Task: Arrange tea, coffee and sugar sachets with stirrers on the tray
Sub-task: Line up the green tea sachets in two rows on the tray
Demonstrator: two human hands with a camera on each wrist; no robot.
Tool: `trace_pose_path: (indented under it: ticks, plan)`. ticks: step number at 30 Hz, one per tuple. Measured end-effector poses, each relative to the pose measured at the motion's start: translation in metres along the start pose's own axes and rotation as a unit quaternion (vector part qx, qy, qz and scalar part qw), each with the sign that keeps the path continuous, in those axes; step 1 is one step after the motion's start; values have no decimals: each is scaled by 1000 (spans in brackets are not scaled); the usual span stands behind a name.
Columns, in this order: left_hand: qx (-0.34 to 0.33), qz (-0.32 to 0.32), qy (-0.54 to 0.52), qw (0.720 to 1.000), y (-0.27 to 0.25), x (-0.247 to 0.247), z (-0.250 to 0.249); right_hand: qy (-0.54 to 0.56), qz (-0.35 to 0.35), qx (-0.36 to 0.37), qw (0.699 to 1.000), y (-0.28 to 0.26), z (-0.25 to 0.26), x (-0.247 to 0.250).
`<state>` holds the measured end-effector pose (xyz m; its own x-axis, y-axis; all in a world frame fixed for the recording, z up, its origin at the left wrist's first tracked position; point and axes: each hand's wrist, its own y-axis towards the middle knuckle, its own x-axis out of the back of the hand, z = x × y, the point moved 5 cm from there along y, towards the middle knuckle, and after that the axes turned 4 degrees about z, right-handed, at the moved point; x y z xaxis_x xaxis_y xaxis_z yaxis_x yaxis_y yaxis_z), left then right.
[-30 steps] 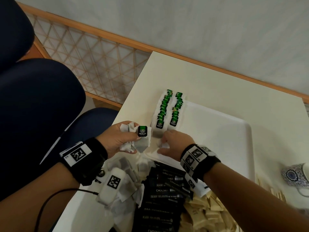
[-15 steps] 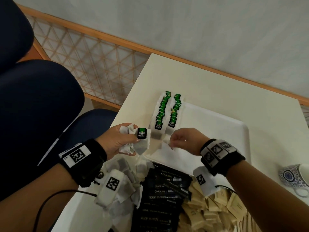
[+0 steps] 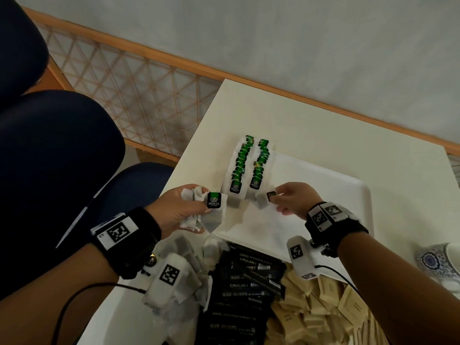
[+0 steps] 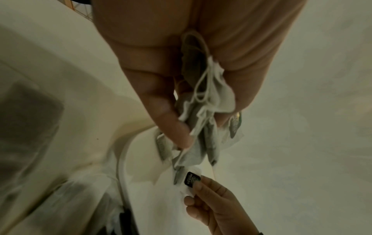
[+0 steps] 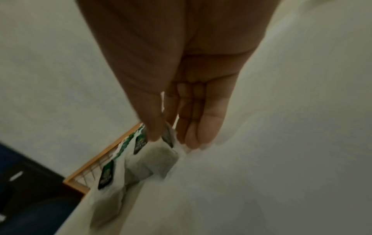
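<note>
Two rows of green tea bags (image 3: pixel 249 168) lie along the left edge of the white tray (image 3: pixel 343 195). My left hand (image 3: pixel 181 210) grips a bunch of tea bags (image 4: pixel 203 120), one green tag (image 3: pixel 214 200) facing up. My right hand (image 3: pixel 291 197) pinches a single tea bag (image 3: pixel 264 200) by its tag (image 4: pixel 192 178), just above the tray near the front end of the right row. In the right wrist view the thumb and forefinger hold the bag (image 5: pixel 163 160) beside the rows (image 5: pixel 128 149).
Loose tea bags (image 3: pixel 184 287), black coffee sachets (image 3: pixel 244 290) and brown sugar sachets (image 3: pixel 321 312) are heaped at the table's near edge. A patterned cup (image 3: pixel 438 262) stands at the right. Dark blue chairs (image 3: pixel 62 158) stand left of the table.
My right hand has lifted from the pile near the tray's corner and moved right and up, now holding one tea bag by its tag. The left hand has stayed in place with its bunch.
</note>
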<state>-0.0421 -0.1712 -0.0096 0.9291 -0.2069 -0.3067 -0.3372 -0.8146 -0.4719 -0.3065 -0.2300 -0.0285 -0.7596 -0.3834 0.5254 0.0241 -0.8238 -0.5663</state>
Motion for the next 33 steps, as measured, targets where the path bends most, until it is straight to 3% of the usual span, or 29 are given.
trace_pose_path:
  ticks: [5,10,18,26,30,33]
  plan:
    - [-4,-2,5,1000,1,1,-2,-161,38,80,983,-12,24,-6]
    - [-6,-6,0,1000,2,3,-2,-199,59,132,969,-16,50,-17]
    - [-5,-14,9,1000,6,6,-1,-224,-34,131,965,-4,58,-13]
    - [-2,8,-1,1000,9,-1,2,-233,-61,120,963,-1,46,-7]
    - [-4,20,-1,1000,11,-7,2,-134,-80,212,965,-22,62,-8]
    - [-5,37,-15,999,11,-15,2,-10,19,236,971,-45,79,-23]
